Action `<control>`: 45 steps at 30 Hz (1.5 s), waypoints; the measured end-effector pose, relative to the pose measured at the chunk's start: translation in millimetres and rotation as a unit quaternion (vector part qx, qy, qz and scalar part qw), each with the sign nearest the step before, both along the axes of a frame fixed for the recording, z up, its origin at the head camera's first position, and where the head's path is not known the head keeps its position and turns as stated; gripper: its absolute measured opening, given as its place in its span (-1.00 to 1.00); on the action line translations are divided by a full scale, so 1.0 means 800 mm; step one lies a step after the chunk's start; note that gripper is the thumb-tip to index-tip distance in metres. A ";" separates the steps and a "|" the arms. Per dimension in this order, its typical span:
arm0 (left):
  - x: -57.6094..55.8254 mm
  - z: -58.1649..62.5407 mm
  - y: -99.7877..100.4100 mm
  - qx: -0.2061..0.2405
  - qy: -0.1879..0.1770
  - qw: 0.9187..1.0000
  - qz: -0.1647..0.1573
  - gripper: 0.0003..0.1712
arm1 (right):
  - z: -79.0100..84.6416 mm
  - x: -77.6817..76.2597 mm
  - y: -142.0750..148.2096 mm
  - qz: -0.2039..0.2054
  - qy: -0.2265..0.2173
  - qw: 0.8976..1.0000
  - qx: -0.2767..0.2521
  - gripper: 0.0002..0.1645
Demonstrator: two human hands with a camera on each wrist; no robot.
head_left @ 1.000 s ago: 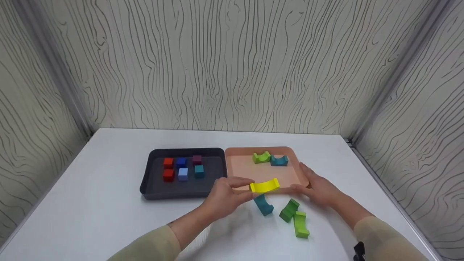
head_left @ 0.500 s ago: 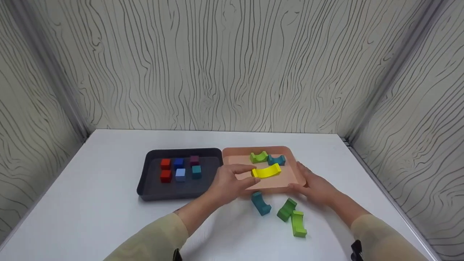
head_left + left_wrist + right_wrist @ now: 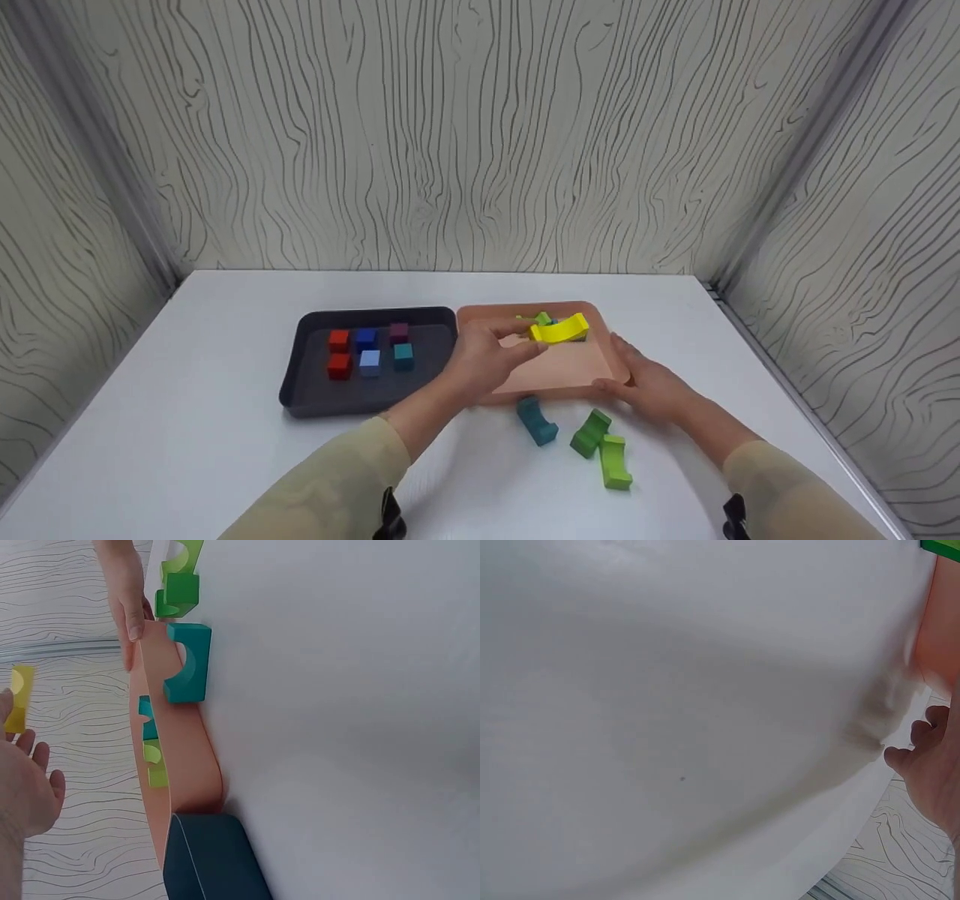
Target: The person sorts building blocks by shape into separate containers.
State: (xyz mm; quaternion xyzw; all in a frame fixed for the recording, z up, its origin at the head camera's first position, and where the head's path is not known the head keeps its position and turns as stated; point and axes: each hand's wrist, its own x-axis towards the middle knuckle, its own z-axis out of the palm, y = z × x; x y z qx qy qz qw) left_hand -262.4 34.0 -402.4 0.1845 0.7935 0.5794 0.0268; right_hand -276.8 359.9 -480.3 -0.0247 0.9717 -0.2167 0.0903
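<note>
My left hand [image 3: 480, 360] pinches a yellow arch block [image 3: 562, 330] between thumb and fingers, above the back part of the pink tray [image 3: 559, 371]. Behind it in the tray sit a lime arch block [image 3: 543, 319] and a teal arch block [image 3: 149, 727]; the raised block hides most of them from the head view. At the tray's front right corner my right hand [image 3: 656, 386] holds the rim, thumb on the front side and fingers along the right. On the table before the tray lie a teal arch block [image 3: 536, 422], a dark green one [image 3: 591, 433] and a lime one [image 3: 615, 466].
A dark grey tray [image 3: 360, 401] adjoins the pink tray on its left. It holds several small cubes, among them a red cube [image 3: 340, 367] and a light blue cube [image 3: 370, 364]. Wood-patterned panels [image 3: 420, 150] stand behind and beside the white table [image 3: 187, 420].
My left hand has carried the yellow block from the pink tray's front edge toward its back, over the blocks there. The right hand has stayed at the tray's corner.
</note>
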 end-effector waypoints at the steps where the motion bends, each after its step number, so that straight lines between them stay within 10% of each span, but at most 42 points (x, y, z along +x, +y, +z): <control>1: -0.002 0.001 0.001 0.006 0.004 1.000 -0.003 -0.62 | 0.001 0.000 0.000 0.000 -0.001 1.000 -0.001 0.42; 16: -0.031 0.003 0.040 -0.025 -0.027 0.999 0.022 -0.51 | 0.001 0.007 0.006 0.016 0.021 1.000 0.010 0.36; 45: -0.073 -0.052 0.064 0.004 -0.065 0.997 0.052 -0.63 | 0.003 0.006 -0.003 0.012 0.014 1.000 -0.009 0.36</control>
